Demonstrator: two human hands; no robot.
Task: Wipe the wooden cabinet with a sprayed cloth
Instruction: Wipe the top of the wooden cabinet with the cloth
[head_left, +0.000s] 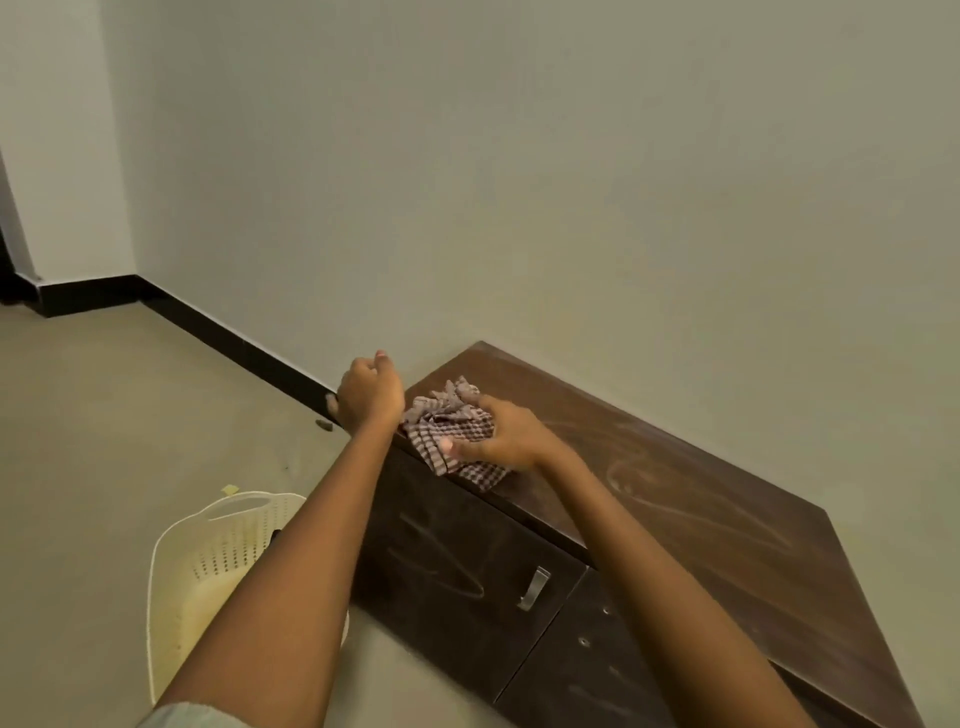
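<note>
Our right hand (498, 434) grips the bunched checkered cloth (451, 431), pressing it on the top of the wooden cabinet (675, 499) near its left front corner. Our left hand (370, 393) is curled into a loose fist holding nothing, just beside the cloth. A cream basket (208, 566) sits on the floor.
</note>
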